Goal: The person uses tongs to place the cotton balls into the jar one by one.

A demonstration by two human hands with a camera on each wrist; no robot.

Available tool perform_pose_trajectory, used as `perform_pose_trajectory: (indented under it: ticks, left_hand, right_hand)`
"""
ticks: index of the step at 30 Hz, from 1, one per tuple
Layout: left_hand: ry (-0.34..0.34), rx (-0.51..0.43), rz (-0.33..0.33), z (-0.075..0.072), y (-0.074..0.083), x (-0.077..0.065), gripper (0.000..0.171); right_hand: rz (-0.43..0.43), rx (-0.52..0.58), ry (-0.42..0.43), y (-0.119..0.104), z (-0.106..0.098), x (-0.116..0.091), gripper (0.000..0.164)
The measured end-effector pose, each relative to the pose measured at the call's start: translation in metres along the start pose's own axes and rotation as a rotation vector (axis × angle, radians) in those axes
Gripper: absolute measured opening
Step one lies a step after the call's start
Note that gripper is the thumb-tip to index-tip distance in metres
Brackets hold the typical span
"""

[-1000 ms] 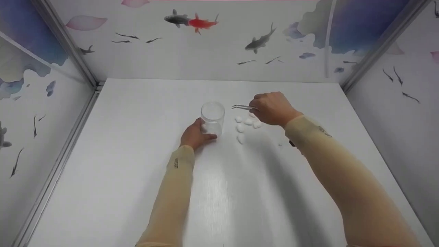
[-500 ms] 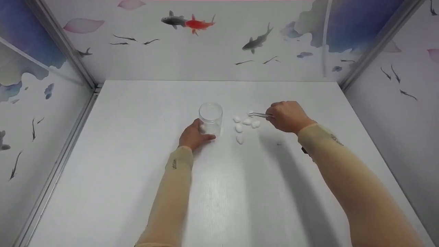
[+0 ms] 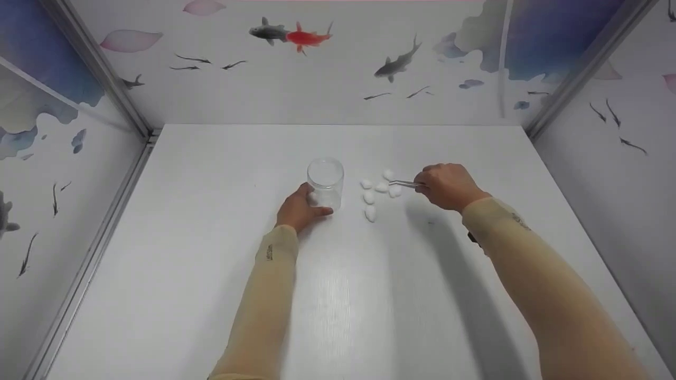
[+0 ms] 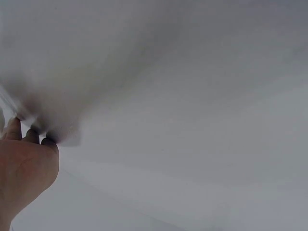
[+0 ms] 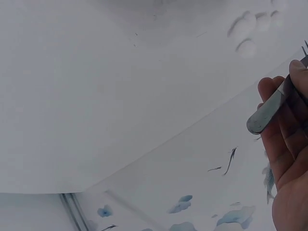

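My left hand (image 3: pixel 300 210) grips the lower side of a clear, open-topped plastic jar (image 3: pixel 326 177) standing on the white table. A white piece shows through the jar's wall near my fingers. Right of the jar, several white cotton balls (image 3: pixel 370 213) lie in a loose cluster. My right hand (image 3: pixel 448 184) pinches a pair of metal tweezers (image 3: pixel 405 183), whose bent tips point left and overlap the cluster, right by a cotton ball (image 3: pixel 382 187). In the right wrist view, the tweezers' rounded rear end (image 5: pixel 262 118) sticks out past my fingers.
A white table (image 3: pixel 185 264) spreads around both hands. Printed panels with fish and lotus shapes enclose it at the back (image 3: pixel 317 95) and both sides. A tiny dark speck (image 3: pixel 431 222) lies on the table below the right hand.
The right hand has moved away from the jar, right and toward me, bringing the tweezers' tips from beside the jar to the cotton balls. The left hand and jar stay in place.
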State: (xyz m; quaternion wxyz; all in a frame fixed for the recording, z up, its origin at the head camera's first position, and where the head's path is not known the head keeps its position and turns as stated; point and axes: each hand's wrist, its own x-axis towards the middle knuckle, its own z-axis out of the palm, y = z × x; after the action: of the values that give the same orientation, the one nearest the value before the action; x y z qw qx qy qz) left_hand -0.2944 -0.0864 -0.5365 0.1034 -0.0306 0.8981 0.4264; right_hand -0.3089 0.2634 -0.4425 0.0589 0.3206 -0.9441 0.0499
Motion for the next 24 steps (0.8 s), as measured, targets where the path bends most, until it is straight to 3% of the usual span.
perform_pose_trajectory:
  ticks: [14,24]
  left_hand:
    - [0.012,0.009,-0.019,0.002,-0.001,0.001,0.097]
    - [0.004,0.000,-0.023,0.002,-0.001,0.001,0.095]
  right_hand:
    - [0.019,-0.001,0.014,0.008,0.012,-0.008,0.011]
    - [0.076,0.027,-0.062,0.009,0.016,-0.009,0.008]
